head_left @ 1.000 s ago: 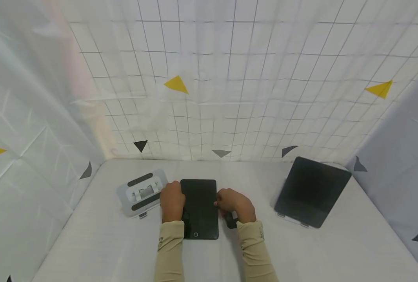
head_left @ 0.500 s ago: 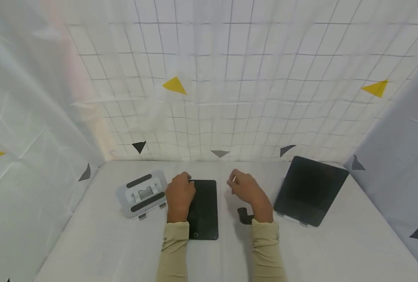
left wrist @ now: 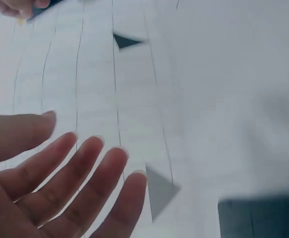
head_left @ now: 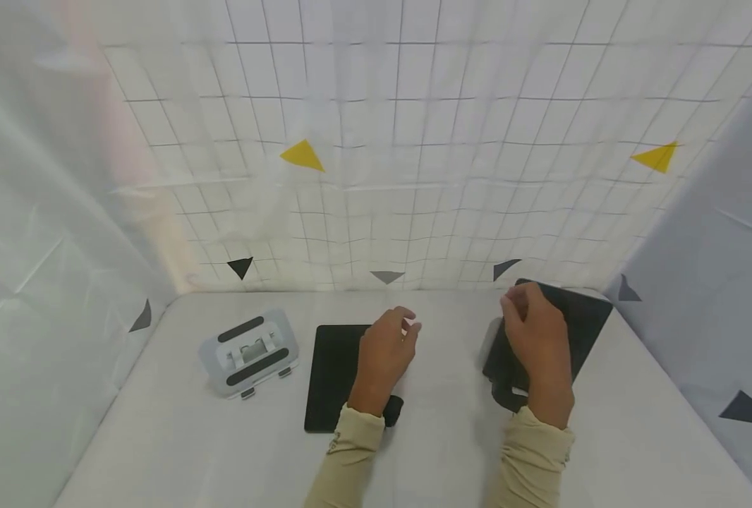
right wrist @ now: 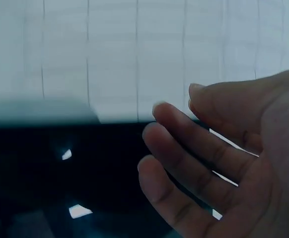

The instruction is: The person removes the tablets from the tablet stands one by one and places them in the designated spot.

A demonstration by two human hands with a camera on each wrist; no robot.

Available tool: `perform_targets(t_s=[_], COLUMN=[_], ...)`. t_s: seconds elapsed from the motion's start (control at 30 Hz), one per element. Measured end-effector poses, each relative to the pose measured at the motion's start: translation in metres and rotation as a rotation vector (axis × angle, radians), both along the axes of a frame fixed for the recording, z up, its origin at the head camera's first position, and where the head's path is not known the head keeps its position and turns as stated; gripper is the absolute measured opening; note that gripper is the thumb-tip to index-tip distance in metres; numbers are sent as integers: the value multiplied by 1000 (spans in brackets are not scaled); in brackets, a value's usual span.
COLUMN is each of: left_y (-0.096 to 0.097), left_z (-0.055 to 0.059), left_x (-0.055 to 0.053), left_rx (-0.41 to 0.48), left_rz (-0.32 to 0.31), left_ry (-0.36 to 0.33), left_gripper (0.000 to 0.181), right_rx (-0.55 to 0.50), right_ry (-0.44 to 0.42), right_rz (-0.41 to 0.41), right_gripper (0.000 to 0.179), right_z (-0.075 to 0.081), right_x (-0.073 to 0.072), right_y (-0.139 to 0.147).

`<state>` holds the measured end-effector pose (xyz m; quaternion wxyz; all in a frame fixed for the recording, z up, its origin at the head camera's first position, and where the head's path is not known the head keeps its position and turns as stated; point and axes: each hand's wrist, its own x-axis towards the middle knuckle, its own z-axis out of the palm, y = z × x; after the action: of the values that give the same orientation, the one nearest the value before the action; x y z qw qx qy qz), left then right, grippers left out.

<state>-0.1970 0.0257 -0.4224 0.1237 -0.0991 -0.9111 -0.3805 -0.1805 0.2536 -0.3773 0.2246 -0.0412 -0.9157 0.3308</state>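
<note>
A black tablet (head_left: 331, 374) lies flat at the middle of the table. My left hand (head_left: 385, 360) hovers over its right side, fingers spread and slightly bent, with nothing in them; the left wrist view shows the tablet's corner (left wrist: 261, 218) low on the right. A second dark tablet (head_left: 582, 321) leans tilted on a stand at the right, its left part hidden by my right hand (head_left: 537, 339). In the right wrist view those fingers (right wrist: 167, 148) are loosely bent and hold nothing, in front of the dark screen (right wrist: 35, 173). I cannot tell whether they touch it.
A light grey folding stand (head_left: 249, 353) with two black pads lies at the left of the white table (head_left: 236, 451). A white gridded sheet (head_left: 376, 141) hangs behind the table, and plain sheets stand at both sides. Black wrist straps (head_left: 393, 409) show below the hands.
My left hand has left the flat tablet's left edge and moved right across it. My right hand has left its right edge and reached right to the leaning tablet. The view has turned slightly right.
</note>
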Motion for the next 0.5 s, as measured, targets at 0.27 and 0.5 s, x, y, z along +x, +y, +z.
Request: perform_targets(t_s=[0.27,0.5], left_y=[39,63], left_z=[-9,-24], left_x=[13,13], left_rx=[29,51], left_rz=[-135,-218], left_ry=[-24,-100], left_gripper=[28,24], right_rx=[12,-17], right_ry=[22,67], right_rz=[-203,-372], right_gripper=[21,15], right_z=[3,-2], right_x=[15,30], right_y=[26,49])
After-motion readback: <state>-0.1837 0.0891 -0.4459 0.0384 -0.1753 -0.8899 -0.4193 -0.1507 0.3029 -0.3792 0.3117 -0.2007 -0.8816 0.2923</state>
